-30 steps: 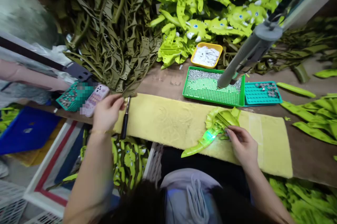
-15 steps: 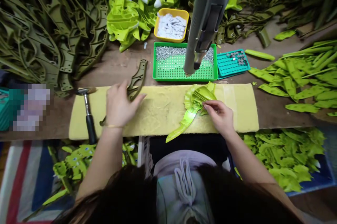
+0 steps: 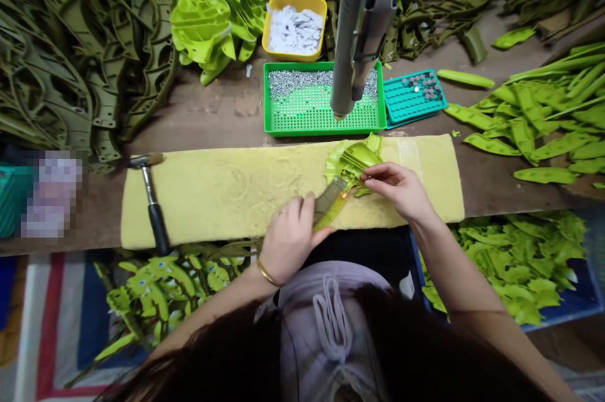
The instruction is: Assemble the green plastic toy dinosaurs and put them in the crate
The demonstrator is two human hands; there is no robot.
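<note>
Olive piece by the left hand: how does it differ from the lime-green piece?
The olive piece is dull; the lime-green piece is bright. The lime-green piece has a broad, frilled end; the olive piece's visible part is narrower. The left hand holds the olive piece over the lime-green piece, which rests on the yellow mat. Both are partly hidden.

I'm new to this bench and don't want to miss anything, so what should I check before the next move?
1. Left hand has a grip on the olive-green part: ok.
2. Lime-green part rests on the yellow pad: ok.
3. Olive-green part fully seated against the lime-green one: cannot tell; the left hand hides much of it.
4. Right hand holds a small piece at the lime-green part: cannot tell; too small.
5. Hammer clear of both hands: ok.
6. Small metal pieces in the green tray: ok.
</note>
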